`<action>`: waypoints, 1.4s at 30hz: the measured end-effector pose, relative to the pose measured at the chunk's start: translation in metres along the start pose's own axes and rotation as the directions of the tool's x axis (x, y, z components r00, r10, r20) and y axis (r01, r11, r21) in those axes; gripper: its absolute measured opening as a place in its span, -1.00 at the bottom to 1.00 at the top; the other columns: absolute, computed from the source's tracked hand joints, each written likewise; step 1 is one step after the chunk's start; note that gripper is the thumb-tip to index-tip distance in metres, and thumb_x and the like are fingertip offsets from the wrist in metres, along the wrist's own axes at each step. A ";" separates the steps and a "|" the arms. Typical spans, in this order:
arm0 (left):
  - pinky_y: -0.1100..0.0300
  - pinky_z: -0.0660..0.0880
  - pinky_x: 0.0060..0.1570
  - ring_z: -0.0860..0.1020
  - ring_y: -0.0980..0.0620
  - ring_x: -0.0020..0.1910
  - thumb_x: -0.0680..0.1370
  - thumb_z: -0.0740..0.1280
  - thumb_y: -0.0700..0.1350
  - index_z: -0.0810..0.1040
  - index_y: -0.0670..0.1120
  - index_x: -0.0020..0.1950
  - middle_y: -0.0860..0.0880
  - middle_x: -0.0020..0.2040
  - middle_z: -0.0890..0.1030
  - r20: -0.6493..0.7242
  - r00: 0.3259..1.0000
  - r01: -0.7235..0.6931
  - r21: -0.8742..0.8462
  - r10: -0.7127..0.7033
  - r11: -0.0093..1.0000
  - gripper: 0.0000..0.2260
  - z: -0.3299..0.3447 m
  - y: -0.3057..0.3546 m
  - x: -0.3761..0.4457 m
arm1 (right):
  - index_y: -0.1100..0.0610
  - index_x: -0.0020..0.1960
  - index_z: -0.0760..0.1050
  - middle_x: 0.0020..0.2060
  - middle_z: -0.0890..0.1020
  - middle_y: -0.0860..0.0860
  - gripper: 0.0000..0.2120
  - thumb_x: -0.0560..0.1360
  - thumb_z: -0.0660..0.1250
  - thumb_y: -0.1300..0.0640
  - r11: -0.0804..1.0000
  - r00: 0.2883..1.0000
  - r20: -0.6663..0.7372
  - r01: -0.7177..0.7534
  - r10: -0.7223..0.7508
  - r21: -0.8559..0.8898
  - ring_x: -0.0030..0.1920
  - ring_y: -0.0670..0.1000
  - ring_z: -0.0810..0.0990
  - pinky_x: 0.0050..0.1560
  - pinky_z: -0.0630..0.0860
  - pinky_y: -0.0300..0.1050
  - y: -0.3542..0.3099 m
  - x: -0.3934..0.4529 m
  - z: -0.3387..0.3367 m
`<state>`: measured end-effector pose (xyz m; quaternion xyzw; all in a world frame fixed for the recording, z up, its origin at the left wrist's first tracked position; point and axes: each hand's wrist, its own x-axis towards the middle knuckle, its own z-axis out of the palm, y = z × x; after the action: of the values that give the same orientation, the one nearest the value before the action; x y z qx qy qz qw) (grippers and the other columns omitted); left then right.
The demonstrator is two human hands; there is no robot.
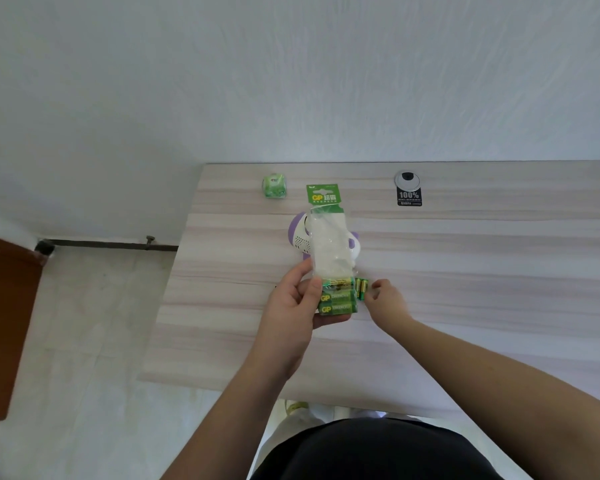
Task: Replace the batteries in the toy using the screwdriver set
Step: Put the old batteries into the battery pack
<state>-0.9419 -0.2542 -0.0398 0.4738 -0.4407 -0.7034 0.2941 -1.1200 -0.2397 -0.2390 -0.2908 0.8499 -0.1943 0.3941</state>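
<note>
Green batteries, likely light and slippery, are pinched mid-barrel by right hand; left hand grips the flimsy battery pack.

**One head camera, looking down**

A single wide-angle view from the person's head faces forward and steeply down. It takes in the bench from near edge to far edge against the wall, with its left edge and the floor beyond. Both forearms reach in from below, close to the lens; straight lines bow toward the borders.
</note>
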 end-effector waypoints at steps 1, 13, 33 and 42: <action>0.12 0.63 -0.18 0.69 -0.06 -0.06 0.65 0.15 -0.22 0.41 -0.03 0.33 -0.06 -0.06 0.71 -0.002 1.000 -0.007 0.000 0.007 1.000 -0.73 0.000 0.002 0.000 | 0.20 0.26 0.37 0.03 0.57 0.14 -0.66 0.55 0.23 0.06 1.000 1.000 0.000 -0.009 0.009 -0.001 -0.05 0.14 0.56 -0.14 0.45 -0.07 0.001 0.002 0.002; 0.13 0.63 -0.19 0.69 -0.02 -0.07 0.65 0.14 -0.21 0.46 0.07 0.21 -0.01 -0.09 0.71 0.003 1.000 -0.013 0.028 0.013 1.000 -0.77 -0.005 0.011 -0.001 | 0.20 0.12 0.38 0.02 0.54 0.16 -0.73 0.53 0.30 0.07 0.994 0.997 -0.035 -0.076 0.074 -0.081 -0.11 0.13 0.53 -0.20 0.41 -0.08 -0.002 0.009 0.004; -0.01 0.63 -0.14 0.67 -0.15 -0.01 0.66 0.12 -0.15 0.48 -0.04 0.29 -0.13 0.10 0.66 0.013 0.997 0.074 -0.061 -0.073 0.995 -0.74 -0.006 0.010 0.011 | 0.05 0.10 0.46 -0.28 0.66 0.02 -0.77 0.52 0.30 0.32 0.573 0.930 -0.044 0.262 -0.365 0.777 -0.20 -0.01 0.58 -0.13 0.50 -0.13 -0.099 -0.139 -0.120; -0.01 0.63 -0.10 0.66 -0.09 0.04 0.66 0.14 -0.11 0.43 0.01 0.36 -0.11 0.16 0.62 0.088 0.995 0.040 0.067 -0.046 0.997 -0.72 -0.007 0.004 0.015 | -0.16 0.01 0.39 -0.21 0.66 -0.15 -0.71 0.47 0.42 0.15 0.727 0.820 -0.288 0.572 -0.494 0.380 -0.29 -0.09 0.54 -0.25 0.50 -0.17 -0.117 -0.149 -0.119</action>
<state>-0.9413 -0.2705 -0.0430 0.4606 -0.4658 -0.7153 0.2432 -1.0959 -0.2199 -0.0174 -0.4065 0.6910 -0.5141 0.3050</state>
